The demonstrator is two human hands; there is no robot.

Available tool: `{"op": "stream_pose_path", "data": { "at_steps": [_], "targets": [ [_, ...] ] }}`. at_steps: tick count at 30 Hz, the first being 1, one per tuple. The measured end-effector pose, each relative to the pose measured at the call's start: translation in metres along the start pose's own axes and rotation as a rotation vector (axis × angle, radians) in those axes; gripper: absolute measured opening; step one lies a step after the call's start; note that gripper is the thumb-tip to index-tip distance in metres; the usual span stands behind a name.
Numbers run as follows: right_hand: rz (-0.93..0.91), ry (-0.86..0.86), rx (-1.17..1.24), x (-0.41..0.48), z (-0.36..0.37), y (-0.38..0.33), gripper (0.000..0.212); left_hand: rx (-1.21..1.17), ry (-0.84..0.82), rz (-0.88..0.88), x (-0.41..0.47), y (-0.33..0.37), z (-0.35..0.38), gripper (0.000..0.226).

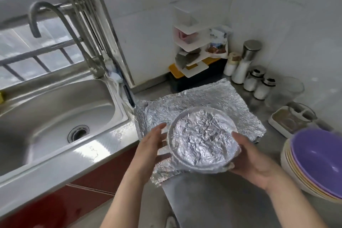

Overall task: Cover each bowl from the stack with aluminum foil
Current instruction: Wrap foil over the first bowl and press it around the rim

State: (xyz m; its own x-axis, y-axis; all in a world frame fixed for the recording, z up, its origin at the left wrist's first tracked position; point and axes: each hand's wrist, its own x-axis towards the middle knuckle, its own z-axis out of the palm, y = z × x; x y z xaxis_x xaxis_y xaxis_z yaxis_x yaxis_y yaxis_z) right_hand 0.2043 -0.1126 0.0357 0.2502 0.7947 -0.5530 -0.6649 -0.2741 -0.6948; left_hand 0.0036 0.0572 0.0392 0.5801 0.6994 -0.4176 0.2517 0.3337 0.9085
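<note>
A: Where is the clear bowl [201, 137]?

B: The person holds it up over the front edge of the table [212, 200], on the side near the sink [55, 116]. The left hand [153, 146] cups one side and the right hand [253, 161] cups the other.

A: How is each grip?

B: Both are half closed round the bowl. The thumbs sit by the rim and the fingers curl under it. Neither hand squeezes hard, by the look of it.

A: Is the bowl covered?

B: Crinkled foil [199, 140] shows all over it. It is hard to tell through the glass if the foil lies inside the bowl or is wrapped round the outside. A loose flap hangs below the left hand.

A: What else is there?

B: A big foil sheet [203, 98] lies flat on the table behind the bowl. The stack of bowls [314, 157] waits at the right edge, with a purple one on top.

A: What could go wrong?

B: The glass is smooth and the foil is slippery, so the bowl could slide out and break on the table. A hard pull could tear the thin foil. An elbow could also bump the stack, since it sits so near the right arm.
</note>
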Motion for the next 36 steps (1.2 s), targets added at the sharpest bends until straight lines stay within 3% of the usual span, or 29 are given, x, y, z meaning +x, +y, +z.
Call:
{"op": "stream_pose_path", "data": {
  "at_steps": [1, 3, 5, 7, 11, 16, 19, 23, 25, 26, 28, 31, 36],
  "targets": [
    [-0.01, 0.031, 0.027, 0.008, 0.002, -0.006, 0.102, 0.064, 0.056, 0.026, 0.01, -0.003, -0.003, 0.031],
    [-0.034, 0.084, 0.106, 0.029, 0.01, -0.018, 0.098, 0.5, 0.098, 0.074, 0.034, -0.015, -0.011, 0.036],
    [-0.059, 0.154, 0.18, 0.05, 0.021, -0.026, 0.095, 1.017, -0.038, 0.143, 0.053, -0.039, -0.01, 0.045],
    [-0.089, 0.177, 0.262, 0.066, 0.036, -0.029, 0.094, 1.293, -0.167, 0.169, 0.06, -0.057, -0.002, 0.053],
    [-0.088, 0.178, 0.36, 0.091, 0.065, -0.029, 0.077, 1.345, -0.148, 0.226, 0.054, -0.075, 0.011, 0.053],
    [-0.039, 0.171, 0.297, 0.105, 0.085, -0.02, 0.088, 1.44, -0.425, 0.112, 0.026, -0.068, 0.033, 0.043],
    [-0.047, 0.175, 0.239, 0.108, 0.089, -0.02, 0.102, 1.224, -0.418, 0.089, 0.023, -0.069, 0.034, 0.04],
    [-0.083, 0.162, 0.268, 0.113, 0.087, -0.019, 0.098, 0.25, 0.086, -0.063, 0.028, -0.021, 0.01, 0.039],
    [-0.106, 0.162, 0.268, 0.118, 0.092, -0.02, 0.085, -0.183, 0.282, -0.072, 0.037, 0.006, -0.008, 0.023],
    [-0.121, 0.165, 0.267, 0.122, 0.096, -0.02, 0.073, -0.253, 0.306, -0.053, 0.042, 0.018, -0.016, 0.019],
    [-0.136, 0.179, 0.283, 0.132, 0.109, -0.018, 0.055, -0.315, 0.273, -0.006, 0.055, 0.036, -0.029, 0.037],
    [-0.134, 0.179, 0.308, 0.154, 0.131, -0.014, 0.061, -0.285, 0.246, -0.049, 0.082, 0.048, -0.042, 0.054],
    [-0.071, 0.201, 0.329, 0.194, 0.145, -0.016, 0.066, -0.218, 0.288, -0.099, 0.127, 0.054, -0.059, 0.052]
  ]
}}
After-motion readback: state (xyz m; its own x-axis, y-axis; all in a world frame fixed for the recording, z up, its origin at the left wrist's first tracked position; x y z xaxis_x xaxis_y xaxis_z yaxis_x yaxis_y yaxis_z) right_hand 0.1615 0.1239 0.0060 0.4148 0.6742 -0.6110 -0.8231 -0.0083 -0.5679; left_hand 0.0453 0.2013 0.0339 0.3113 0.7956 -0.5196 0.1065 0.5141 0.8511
